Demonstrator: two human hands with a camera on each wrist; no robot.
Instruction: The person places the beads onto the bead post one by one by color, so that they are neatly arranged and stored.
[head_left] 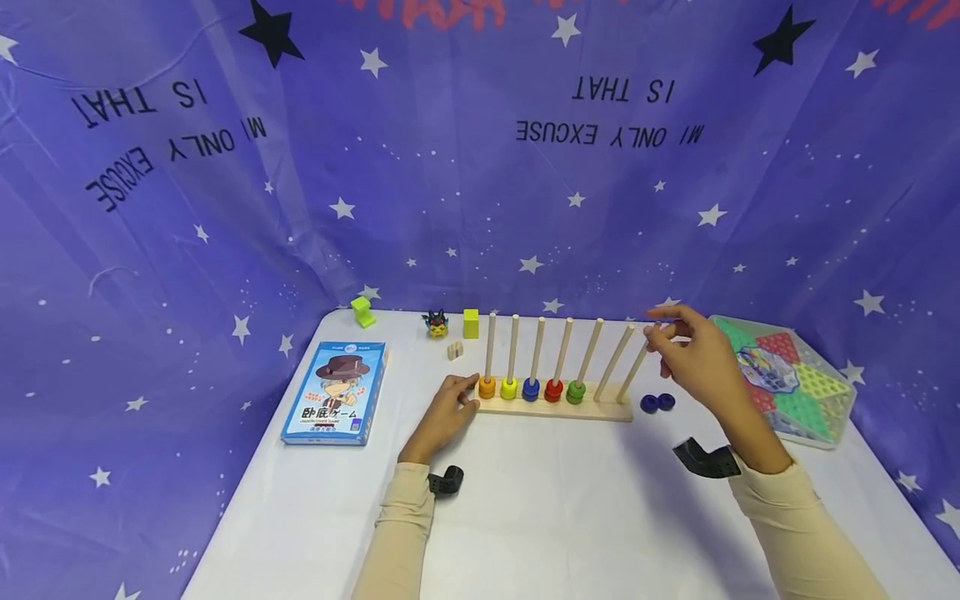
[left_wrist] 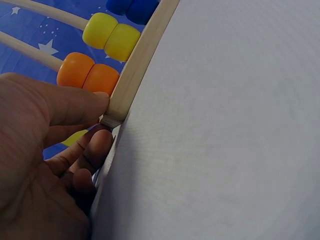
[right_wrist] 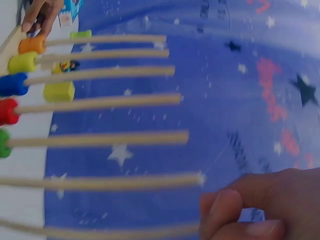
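A wooden bead stand (head_left: 555,408) with a row of upright pegs is on the white table. Orange (head_left: 487,388), yellow (head_left: 509,388), blue (head_left: 531,389), red (head_left: 553,391) and green beads (head_left: 575,392) sit at the foot of separate pegs; the two rightmost pegs bear none. My left hand (head_left: 447,414) grips the left end of the base, thumb beside the orange beads (left_wrist: 89,73). At the top of the rightmost peg (right_wrist: 150,232), my right hand (head_left: 693,354) pinches the tip between thumb and fingers. Two dark blue beads (head_left: 657,402) lie right of the stand.
A blue game box (head_left: 335,392) lies at left. Behind the stand are a green block (head_left: 363,312), a small figure (head_left: 436,323), a yellow-green block (head_left: 471,323) and a small wooden piece (head_left: 455,350). At right is a multicoloured tray (head_left: 802,379). Purple cloth hangs behind.
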